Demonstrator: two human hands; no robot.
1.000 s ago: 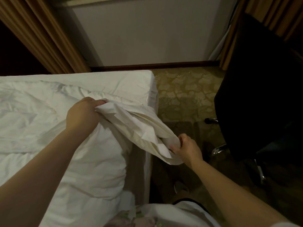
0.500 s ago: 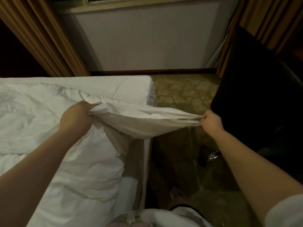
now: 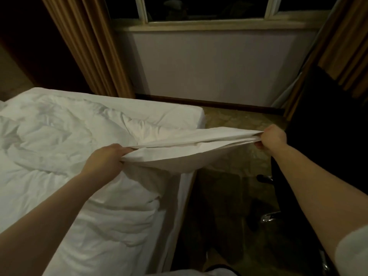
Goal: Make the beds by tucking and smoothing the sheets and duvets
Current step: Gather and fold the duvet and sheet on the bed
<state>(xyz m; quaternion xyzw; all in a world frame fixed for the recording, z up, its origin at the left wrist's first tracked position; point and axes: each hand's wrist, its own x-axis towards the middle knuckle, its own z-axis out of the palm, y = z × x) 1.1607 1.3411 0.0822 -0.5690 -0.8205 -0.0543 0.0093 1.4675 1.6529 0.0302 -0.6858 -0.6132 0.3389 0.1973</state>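
So, left hand: fingers curled tight on one end of the duvet edge, just above the bed, near its side.
Right hand: pinching the other end of the same edge, out past the bed, over the carpet and close to the dark chair.
Duvet edge: pulled taut btwn both hands, roughly level, folds bunched at each grip, slack belly sagging under the line.
Duvet: rest of it lying on the bed, crumpled, deep wrinkles across the top, more creases toward the near side.
Sheet: showing at the far corner of the bed, fairly flat there; tucked or not, can't tell.
Stage: prob. straightening one duvet edge prior to laying it down.
Done: v. little, judging by the wrinkles; edge found and stretched, sheet apparently on.
Left: lay the edge square to the bed side, smooth the top, tuck where needed; any 2nd bed out of view.
Watch for: corner dragging onto the carpet, or the filling bunching inside the cover.
Around: brown curtain at left, window above a pale wall.
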